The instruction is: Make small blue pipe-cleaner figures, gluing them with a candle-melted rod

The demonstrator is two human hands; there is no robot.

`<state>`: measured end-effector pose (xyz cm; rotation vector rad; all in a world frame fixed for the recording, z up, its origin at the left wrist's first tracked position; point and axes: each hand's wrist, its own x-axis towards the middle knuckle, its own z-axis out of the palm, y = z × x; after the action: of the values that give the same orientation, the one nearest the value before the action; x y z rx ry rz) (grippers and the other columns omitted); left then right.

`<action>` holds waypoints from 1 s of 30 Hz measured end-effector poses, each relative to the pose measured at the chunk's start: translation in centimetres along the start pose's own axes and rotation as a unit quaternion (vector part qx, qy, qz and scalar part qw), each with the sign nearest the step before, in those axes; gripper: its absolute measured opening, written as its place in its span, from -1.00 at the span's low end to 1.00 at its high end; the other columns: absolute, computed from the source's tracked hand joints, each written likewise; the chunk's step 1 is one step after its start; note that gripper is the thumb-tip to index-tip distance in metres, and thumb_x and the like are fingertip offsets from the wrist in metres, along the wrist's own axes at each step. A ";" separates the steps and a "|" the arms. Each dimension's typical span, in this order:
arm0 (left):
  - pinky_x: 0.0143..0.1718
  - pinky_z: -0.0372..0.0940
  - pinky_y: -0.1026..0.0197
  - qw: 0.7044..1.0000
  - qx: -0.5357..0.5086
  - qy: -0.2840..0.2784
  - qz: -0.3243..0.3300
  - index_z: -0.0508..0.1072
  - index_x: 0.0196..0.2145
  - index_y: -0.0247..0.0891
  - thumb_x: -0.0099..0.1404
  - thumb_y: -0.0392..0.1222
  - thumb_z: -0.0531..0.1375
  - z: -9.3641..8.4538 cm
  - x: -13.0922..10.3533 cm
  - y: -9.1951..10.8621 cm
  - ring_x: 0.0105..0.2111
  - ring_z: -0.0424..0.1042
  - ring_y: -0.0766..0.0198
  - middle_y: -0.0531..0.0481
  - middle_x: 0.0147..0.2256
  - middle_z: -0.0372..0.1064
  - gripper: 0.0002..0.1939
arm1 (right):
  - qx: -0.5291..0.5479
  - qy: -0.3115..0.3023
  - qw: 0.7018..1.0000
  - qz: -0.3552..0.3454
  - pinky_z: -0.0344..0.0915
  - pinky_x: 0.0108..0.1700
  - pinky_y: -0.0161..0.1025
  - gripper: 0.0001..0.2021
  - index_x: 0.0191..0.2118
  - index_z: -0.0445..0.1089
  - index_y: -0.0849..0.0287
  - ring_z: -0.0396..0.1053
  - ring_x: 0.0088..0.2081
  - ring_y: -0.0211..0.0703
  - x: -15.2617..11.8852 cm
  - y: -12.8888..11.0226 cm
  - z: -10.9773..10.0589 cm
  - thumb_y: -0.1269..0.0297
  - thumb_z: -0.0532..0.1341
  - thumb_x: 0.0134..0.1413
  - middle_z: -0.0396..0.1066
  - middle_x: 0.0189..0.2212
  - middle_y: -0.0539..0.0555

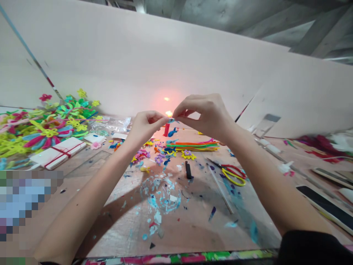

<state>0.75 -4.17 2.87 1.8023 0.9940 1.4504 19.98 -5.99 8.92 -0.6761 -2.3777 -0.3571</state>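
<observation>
Both hands meet over the middle of the table, by the flame of a lit red candle. My left hand pinches the left side of a small light-blue piece. Thumb and fingers of my right hand pinch its right side. The piece is tiny and its shape is hard to make out. Just below it, a blue fuzzy shape is beside the candle. Small coloured fuzzy shapes and a bundle of coloured pipe cleaners lie nearer me.
Scissors, a black lighter and a clear ruler-like strip lie centre-right. Blue wax-like scraps dot the table. Pipe-cleaner flowers and a white box are left; a dark phone-like object is right.
</observation>
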 end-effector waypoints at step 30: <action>-0.48 0.14 0.26 1.000 0.016 0.001 0.006 0.54 -0.47 -0.24 0.18 -0.07 0.31 0.2 -0.3 0.3 -0.50 0.27 0.34 0.03 -0.56 0.33 -0.81 | 0.000 -0.012 0.999 0.052 0.31 -0.17 -0.22 -0.92 -0.26 0.44 0.13 0.42 -0.29 -0.22 0.3 -0.1 0.3 0.39 0.19 0.16 0.52 -0.32 0.00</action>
<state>0.93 -4.64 2.93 1.8332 1.0146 1.4520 19.60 -5.90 8.86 -0.8056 -2.3541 -0.3066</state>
